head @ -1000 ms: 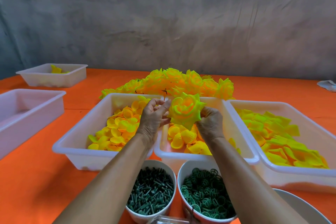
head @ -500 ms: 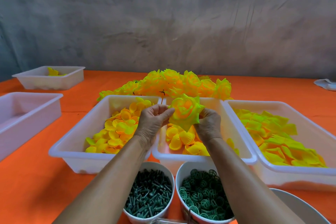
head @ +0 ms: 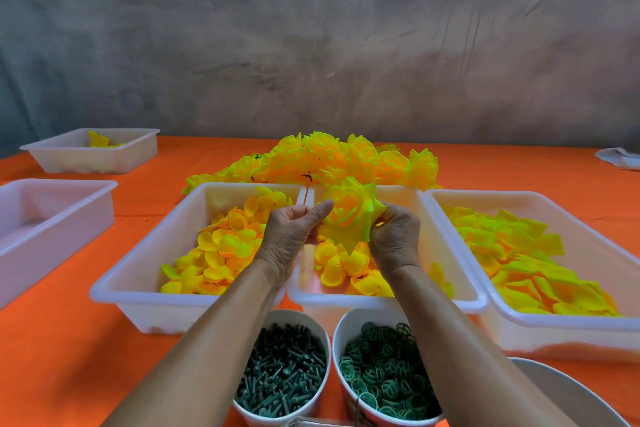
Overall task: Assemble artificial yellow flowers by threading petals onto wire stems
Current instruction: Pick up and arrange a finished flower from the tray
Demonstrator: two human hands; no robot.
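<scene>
Flower (head: 349,215) barely shifts since before | both hands pinch it: left (head: 294,236) at 9, right (head: 394,236) at 3 | seat petals evenly, gently.

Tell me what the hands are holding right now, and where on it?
Both hands hold one assembled yellow flower above the middle tray: the left hand pinches its left petal edge, the right hand grips its right side.
</scene>
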